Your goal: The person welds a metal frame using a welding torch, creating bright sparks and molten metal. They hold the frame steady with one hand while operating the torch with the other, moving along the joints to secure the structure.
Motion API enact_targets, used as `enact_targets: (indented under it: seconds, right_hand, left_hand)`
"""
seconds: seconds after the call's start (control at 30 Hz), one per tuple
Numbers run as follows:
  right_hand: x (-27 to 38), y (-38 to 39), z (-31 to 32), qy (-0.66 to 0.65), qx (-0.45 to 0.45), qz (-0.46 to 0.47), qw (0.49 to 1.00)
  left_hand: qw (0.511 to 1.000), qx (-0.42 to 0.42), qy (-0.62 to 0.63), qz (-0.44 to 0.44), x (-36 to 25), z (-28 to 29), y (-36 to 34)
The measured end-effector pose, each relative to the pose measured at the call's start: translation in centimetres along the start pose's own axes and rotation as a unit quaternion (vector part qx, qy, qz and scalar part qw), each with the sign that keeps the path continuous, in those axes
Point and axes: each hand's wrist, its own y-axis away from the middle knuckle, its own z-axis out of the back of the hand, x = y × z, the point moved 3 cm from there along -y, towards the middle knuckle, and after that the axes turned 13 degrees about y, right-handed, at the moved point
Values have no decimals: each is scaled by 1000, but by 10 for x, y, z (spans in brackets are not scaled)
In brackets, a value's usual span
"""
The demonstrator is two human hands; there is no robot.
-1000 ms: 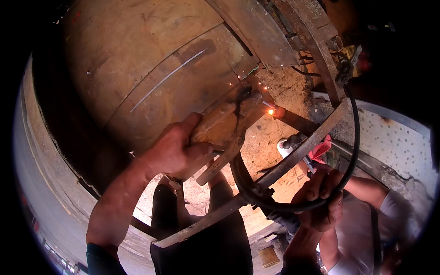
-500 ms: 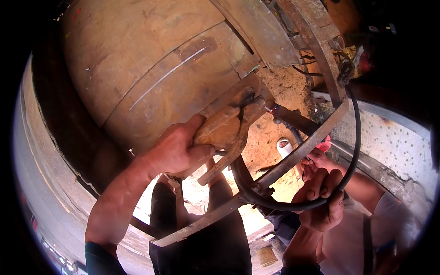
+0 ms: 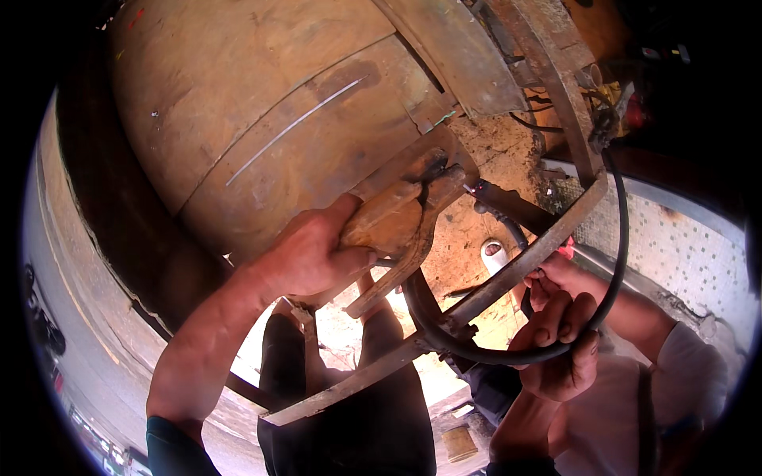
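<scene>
My left hand (image 3: 313,250) is closed on the near end of a brown, worn, wood-like piece (image 3: 385,222) with a rounded edge and a curved arm. Its fingertips are partly hidden under the piece. At the lower right, my right hand (image 3: 552,345) has its fingers wrapped round a thick black cable (image 3: 621,238). This cable loops up to the far right and bends back left beneath a metal bar (image 3: 508,274) of the frame. A thin pale rod (image 3: 294,131) lies on the brown metal sheet (image 3: 238,71) beyond my left hand.
Another person's hand (image 3: 546,282) is near the frame bar, close beyond my right hand. A rusty upright bar (image 3: 567,103) stands at the far right. A white shoe (image 3: 493,254) shows on the sandy ground (image 3: 456,238). A speckled pale panel (image 3: 667,238) lies at the right.
Both my hands keep their grips with hardly any movement. The other person's arm and torso have shifted slightly to the right.
</scene>
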Motion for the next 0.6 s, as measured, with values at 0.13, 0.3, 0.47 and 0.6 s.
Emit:
enact_targets:
  seconds: [0.13, 0.3, 0.47, 0.6]
  right_hand:
    - [1, 0, 0, 14, -4, -9, 1000]
    - [0, 1, 2, 52, 26, 8, 998]
    - [0, -1, -1, 41, 24, 9, 999]
    - [-1, -2, -4, 28, 29, 5, 999]
  left_hand:
    - [1000, -1, 15, 14, 1, 0, 1]
    - [1000, -3, 16, 19, -2, -2, 1]
    - [996, -4, -61, -64, -5, -1, 3]
    - [999, -3, 33, 18, -4, 1, 5]
